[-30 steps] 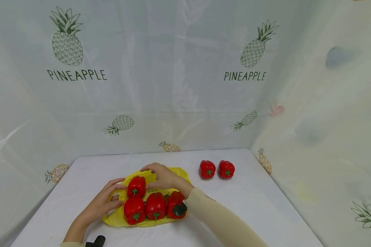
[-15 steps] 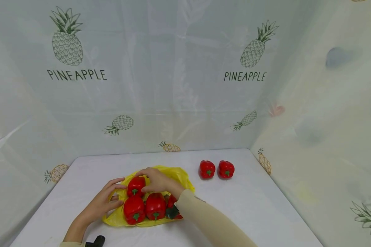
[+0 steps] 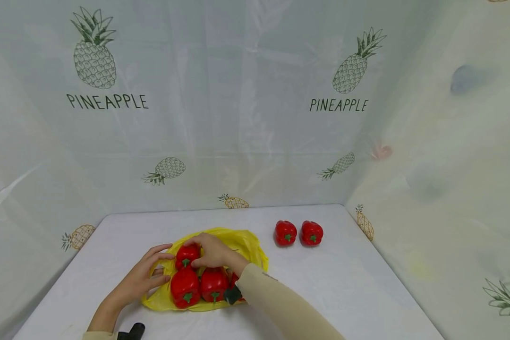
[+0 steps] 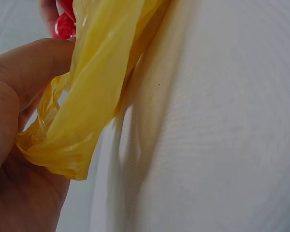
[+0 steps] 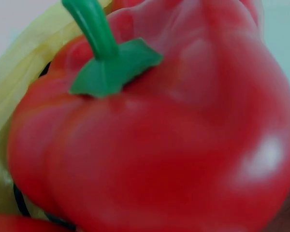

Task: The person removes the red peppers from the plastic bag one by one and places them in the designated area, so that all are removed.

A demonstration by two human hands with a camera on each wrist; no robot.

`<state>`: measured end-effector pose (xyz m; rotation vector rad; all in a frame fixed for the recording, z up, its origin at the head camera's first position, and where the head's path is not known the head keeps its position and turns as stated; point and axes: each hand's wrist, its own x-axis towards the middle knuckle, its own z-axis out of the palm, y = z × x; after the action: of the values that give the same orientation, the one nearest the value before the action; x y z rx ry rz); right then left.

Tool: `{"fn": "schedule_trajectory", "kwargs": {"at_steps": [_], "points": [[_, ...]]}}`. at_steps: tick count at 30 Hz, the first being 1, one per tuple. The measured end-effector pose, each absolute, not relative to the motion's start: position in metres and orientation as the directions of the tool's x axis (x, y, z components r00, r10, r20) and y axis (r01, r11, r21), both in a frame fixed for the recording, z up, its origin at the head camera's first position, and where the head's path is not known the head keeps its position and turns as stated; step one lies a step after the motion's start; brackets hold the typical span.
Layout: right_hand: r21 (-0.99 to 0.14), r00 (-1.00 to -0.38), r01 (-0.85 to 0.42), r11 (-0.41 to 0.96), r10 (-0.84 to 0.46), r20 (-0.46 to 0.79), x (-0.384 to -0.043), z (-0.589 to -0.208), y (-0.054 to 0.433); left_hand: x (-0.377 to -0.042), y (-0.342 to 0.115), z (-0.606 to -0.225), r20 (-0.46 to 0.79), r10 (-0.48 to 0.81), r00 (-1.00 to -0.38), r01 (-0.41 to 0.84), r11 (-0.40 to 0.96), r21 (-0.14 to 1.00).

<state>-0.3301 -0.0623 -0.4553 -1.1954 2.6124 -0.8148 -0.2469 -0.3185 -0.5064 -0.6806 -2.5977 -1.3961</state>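
Note:
A yellow plastic bag (image 3: 248,243) lies spread on the table, with several red bell peppers on it. In the head view, my right hand (image 3: 214,252) reaches over the bag, its fingers and thumb around the back-left bell pepper (image 3: 184,255). Nearer me sit a front-left bell pepper (image 3: 184,287) and a middle bell pepper (image 3: 214,283); my right sleeve partly hides another. A big bell pepper (image 5: 174,145) with a green stem fills the right wrist view. My left hand (image 3: 142,278) holds the bag's left edge, where the yellow film (image 4: 94,92) loops between thumb and fingers.
Two more bell peppers, a left one (image 3: 285,233) and a right one (image 3: 311,233), stand toward the back right of the white table (image 3: 348,278). A pineapple-print sheet (image 3: 246,118) hangs behind and along the sides. A black object (image 3: 132,332) sits by my left wrist.
My right hand has moved left and closed around the back-left bell pepper, its sleeve now covering more of the rightmost pepper on the bag. The left hand has stayed in place.

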Motion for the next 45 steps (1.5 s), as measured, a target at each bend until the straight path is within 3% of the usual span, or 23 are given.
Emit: {"fn": "schedule_trajectory", "kwargs": {"at_steps": [16, 34, 45], "points": [[-0.586, -0.786, -0.544, 0.600, -0.609, 0.106, -0.322, -0.456, -0.071, -0.251, -0.318, -0.505, 0.282, 0.334, -0.900, 0.419, 0.477, 0.772], [-0.584, -0.789, -0.560, 0.588, -0.594, 0.158, -0.322, -0.461, -0.064, -0.251, -0.316, -0.508, 0.275, 0.331, -0.903, 0.411, 0.471, 0.781], [-0.758, -0.803, -0.468, 0.455, -0.577, 0.148, -0.315, -0.445, -0.041, -0.248, -0.318, -0.508, 0.282, 0.325, -0.903, 0.413, 0.473, 0.778]]}}
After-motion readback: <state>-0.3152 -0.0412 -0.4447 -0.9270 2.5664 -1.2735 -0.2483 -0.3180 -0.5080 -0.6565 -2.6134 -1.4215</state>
